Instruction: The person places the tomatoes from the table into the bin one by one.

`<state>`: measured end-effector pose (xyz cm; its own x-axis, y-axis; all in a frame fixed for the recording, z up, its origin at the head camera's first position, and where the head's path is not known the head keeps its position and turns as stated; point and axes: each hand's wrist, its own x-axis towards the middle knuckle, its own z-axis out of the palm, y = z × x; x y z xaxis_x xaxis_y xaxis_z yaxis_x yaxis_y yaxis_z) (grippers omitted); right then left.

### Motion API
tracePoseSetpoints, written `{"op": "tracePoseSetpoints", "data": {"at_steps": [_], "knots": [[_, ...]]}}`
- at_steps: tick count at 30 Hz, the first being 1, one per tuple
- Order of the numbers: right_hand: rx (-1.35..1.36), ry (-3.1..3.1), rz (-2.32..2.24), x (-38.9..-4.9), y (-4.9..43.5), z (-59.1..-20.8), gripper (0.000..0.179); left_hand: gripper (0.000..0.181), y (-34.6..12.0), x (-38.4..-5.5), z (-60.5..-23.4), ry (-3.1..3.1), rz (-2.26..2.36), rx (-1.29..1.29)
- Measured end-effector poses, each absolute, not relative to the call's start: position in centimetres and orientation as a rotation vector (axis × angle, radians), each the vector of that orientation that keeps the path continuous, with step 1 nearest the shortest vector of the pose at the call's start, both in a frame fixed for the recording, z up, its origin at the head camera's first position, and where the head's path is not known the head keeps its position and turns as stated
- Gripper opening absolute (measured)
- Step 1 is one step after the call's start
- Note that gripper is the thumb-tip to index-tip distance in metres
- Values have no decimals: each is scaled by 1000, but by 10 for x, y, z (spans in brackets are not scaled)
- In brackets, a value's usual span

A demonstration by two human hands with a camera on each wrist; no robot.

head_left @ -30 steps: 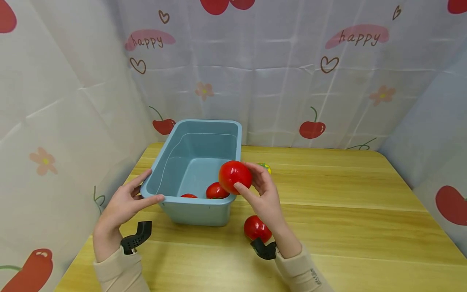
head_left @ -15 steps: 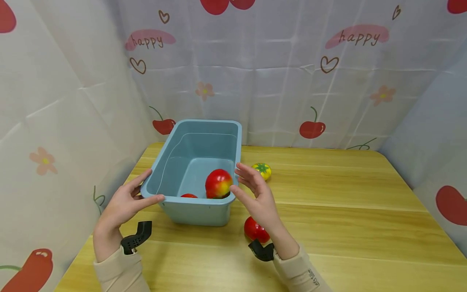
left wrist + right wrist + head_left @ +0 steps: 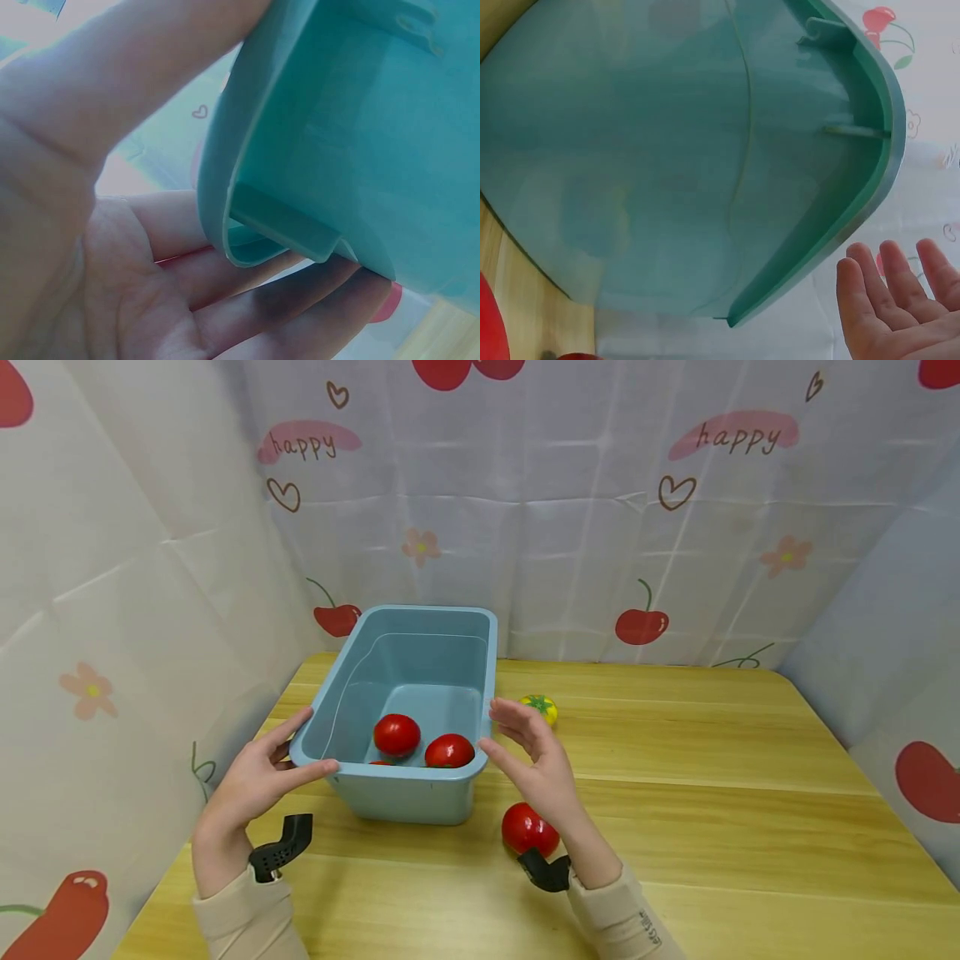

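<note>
My left hand (image 3: 251, 777) grips the near left corner of a light blue plastic bin (image 3: 397, 793), thumb along the front rim and fingers at the left side. In the left wrist view those fingers (image 3: 285, 300) lie against the wall beneath the rim. My right hand (image 3: 536, 764) holds nothing; its fingers are spread loosely beside the right rim. Inside the bin sit a red tomato (image 3: 397, 735) and another red tomato (image 3: 450, 751) near the front right corner. A third red sliver (image 3: 381, 763) shows above the front rim, mostly hidden.
Another red tomato (image 3: 528, 828) lies on the wooden table (image 3: 712, 793) below my right wrist. Behind the right hand is a yellow tomato (image 3: 540, 708) with a green star-shaped top, partly hidden. A printed curtain (image 3: 570, 552) stands behind and at both sides.
My right hand has let go of a red tomato, which dropped into the bin and now rests there. The right hand stays near the right rim; the left hand has not moved.
</note>
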<state>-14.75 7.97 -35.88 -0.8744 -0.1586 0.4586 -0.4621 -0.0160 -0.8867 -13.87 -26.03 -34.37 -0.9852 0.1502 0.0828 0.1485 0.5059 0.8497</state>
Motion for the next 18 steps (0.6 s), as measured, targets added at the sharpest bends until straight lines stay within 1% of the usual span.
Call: {"op": "tracePoseSetpoints", "data": {"at_steps": [10, 18], "knots": [[591, -2089, 2003, -159, 97, -367, 47, 84, -260, -139, -342, 2727, 1529, 265], [565, -2158, 2003, -164, 106, -374, 45, 84, -260, -139, -341, 2714, 1540, 271]]}}
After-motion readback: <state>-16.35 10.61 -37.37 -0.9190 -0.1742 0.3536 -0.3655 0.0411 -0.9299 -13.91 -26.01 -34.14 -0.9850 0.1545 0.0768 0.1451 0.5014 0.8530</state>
